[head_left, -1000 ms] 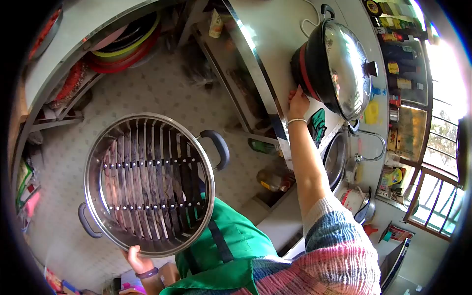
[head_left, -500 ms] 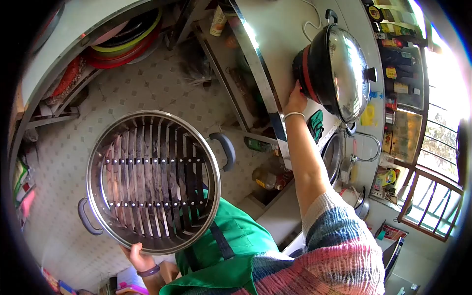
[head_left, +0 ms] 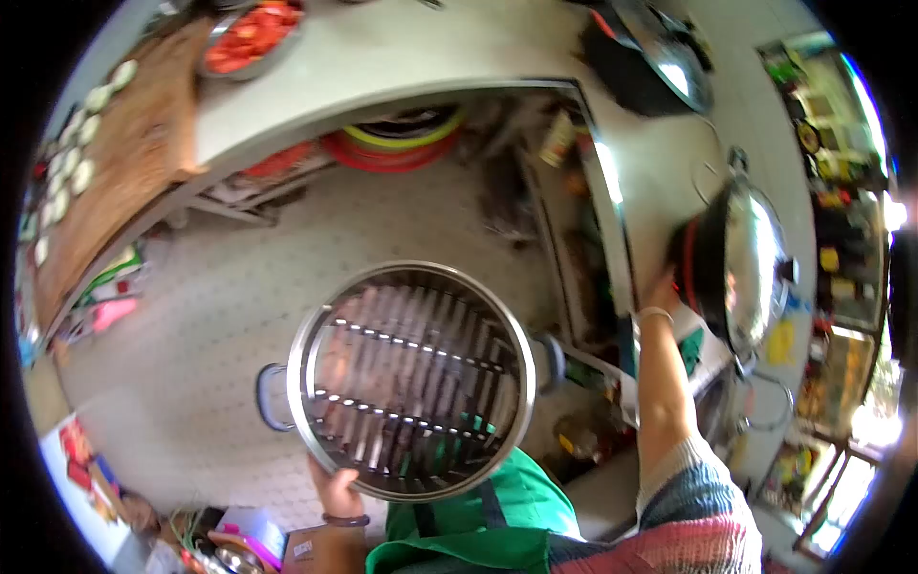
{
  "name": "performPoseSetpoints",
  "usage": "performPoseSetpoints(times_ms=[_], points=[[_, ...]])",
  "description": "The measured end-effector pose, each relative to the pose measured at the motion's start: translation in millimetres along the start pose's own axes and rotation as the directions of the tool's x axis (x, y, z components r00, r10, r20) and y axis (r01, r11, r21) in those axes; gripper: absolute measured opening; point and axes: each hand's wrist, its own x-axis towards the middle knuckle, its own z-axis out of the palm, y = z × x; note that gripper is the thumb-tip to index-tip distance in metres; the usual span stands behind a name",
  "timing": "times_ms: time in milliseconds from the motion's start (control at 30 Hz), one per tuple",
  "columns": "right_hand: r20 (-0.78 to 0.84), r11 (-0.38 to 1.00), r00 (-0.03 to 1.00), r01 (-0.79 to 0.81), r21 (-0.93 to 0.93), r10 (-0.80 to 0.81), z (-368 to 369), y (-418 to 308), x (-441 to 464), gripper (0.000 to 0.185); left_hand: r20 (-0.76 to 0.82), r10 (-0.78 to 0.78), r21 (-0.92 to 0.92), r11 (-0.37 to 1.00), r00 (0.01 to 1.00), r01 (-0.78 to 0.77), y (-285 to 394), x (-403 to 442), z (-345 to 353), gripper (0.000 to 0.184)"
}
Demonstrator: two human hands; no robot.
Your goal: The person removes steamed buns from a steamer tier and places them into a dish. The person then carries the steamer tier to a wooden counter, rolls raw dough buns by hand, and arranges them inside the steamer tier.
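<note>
In the head view my left hand (head_left: 337, 490) grips the lower left rim of a round steel steamer tier (head_left: 296, 373). The tier has two dark side handles and a slatted rack in its bottom, and I hold it over the floor in front of my green apron. My right hand (head_left: 660, 290) reaches out to the side of a black electric wok (head_left: 706, 263) with a red band, on the counter at right. A shiny domed lid (head_left: 751, 258) covers that wok. Blur and the wok's body obscure the right fingers.
A second dark pot (head_left: 636, 72) stands farther back on the counter (head_left: 459, 48). At upper left are a steel bowl of cut red pieces (head_left: 253, 40) and a wooden board (head_left: 143, 143) bearing white dough-like pieces. Basins (head_left: 397, 153) sit under the counter; bottles line the windowsill.
My view has swung left, bringing the board, red pieces and second pot into sight. The steamer tier has turned slightly in my left hand. My right hand remains beside the wok.
</note>
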Motion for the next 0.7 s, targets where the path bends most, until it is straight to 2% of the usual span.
performPoseSetpoints(times_ms=[33, 67, 100, 167, 200, 233, 267, 300, 333, 367, 400, 433, 467, 500, 533, 567, 633, 667, 700], points=[[0.034, 0.979, 0.983, -0.174, -0.107, 0.178, -13, -33, -22, 0.066, 0.017, 0.002, -0.006, 1.000, 1.000, -0.002, -2, 1, -2, 0.086], [-0.032, 0.966, 0.988, 0.153, 0.206, -0.150, -11, -37, -24, 0.066, -0.003, 0.007, -0.024, 1.000, 1.000, -0.007, 4, -3, 6, 0.089], [0.152, 0.954, 0.983, 0.058, 0.295, -0.107, -9, -20, -19, 0.065, 0.001, -0.004, -0.083, 0.997, 1.000, 0.004, 10, -5, 16, 0.091], [0.266, 0.834, 0.930, -0.349, 0.427, 0.253, -34, -71, -54, 0.068, 0.037, 0.032, -0.119, 0.992, 0.999, -0.028, 12, -7, 20, 0.094], [0.335, 0.723, 0.907, -0.409, 0.557, 0.256, -40, -76, -67, 0.068, 0.043, 0.024, -0.121, 0.992, 0.999, -0.019, 19, -10, 27, 0.096], [0.161, 0.871, 0.971, -0.233, 0.432, 0.180, -41, -65, -73, 0.063, 0.053, 0.012, -0.122, 0.993, 0.999, -0.006, 26, -14, 33, 0.097], [0.335, 0.891, 0.936, -0.239, 0.385, 0.106, -35, -16, -57, 0.069, 0.069, 0.019, -0.135, 0.991, 0.997, -0.010, 28, -15, 34, 0.100], [0.347, 0.931, 0.938, -0.150, 0.334, 0.026, -21, 18, -61, 0.056, 0.063, 0.047, -0.157, 0.987, 0.997, -0.036, 29, -19, 38, 0.101], [0.407, 0.939, 0.910, -0.062, 0.339, -0.087, -33, -4, -101, 0.050, 0.051, 0.051, -0.158, 0.987, 0.997, -0.042, 32, -22, 40, 0.101], [0.594, 0.912, 0.804, -0.242, 0.332, -0.003, -60, -68, -144, 0.048, 0.039, 0.053, -0.158, 0.986, 0.998, -0.046, 35, -25, 42, 0.101], [0.726, 0.897, 0.687, -0.330, 0.292, 0.016, -55, -56, -162, 0.059, 0.012, 0.047, -0.159, 0.986, 0.999, -0.044, 32, -26, 38, 0.102], [0.809, 0.884, 0.587, -0.359, 0.301, -0.038, -69, -88, -195, 0.071, -0.016, 0.055, -0.169, 0.984, 0.998, -0.057, 35, -33, 41, 0.102], [0.907, 0.795, 0.402, -0.505, 0.336, -0.128, -66, -83, -210, 0.074, -0.042, 0.061, -0.179, 0.982, 0.997, -0.068, 38, -40, 45, 0.103], [0.953, 0.777, 0.283, -0.573, 0.261, -0.112, -70, -85, -224, 0.073, -0.065, 0.070, -0.189, 0.979, 0.995, -0.081, 40, -45, 48, 0.103], [0.971, 0.657, 0.198, -0.716, 0.236, -0.134, -79, -104, -234, 0.069, -0.080, 0.117, -0.188, 0.974, 0.990, -0.130, 30, -46, 41, 0.103], [0.980, 0.523, 0.114, -0.833, 0.183, -0.162, -94, -130, -238, 0.064, -0.102, 0.093, -0.173, 0.979, 0.990, -0.110, 42, -53, 45, 0.102], [0.955, 0.749, 0.128, -0.596, 0.289, -0.267, -103, -166, -231, 0.050, -0.093, 0.186, -0.254, 0.945, 0.978, -0.204, 47, -54, 46, 0.101], [0.948, 0.804, 0.118, -0.505, 0.314, -0.296, -113, -195, -230, 0.039, -0.089, 0.206, -0.275, 0.935, 0.975, -0.223, 49, -55, 44, 0.102], [0.937, 0.792, 0.134, -0.503, 0.345, -0.323, -110, -207, -229, 0.037, -0.112, 0.216, -0.279, 0.930, 0.970, -0.239, 52, -57, 44, 0.096]])
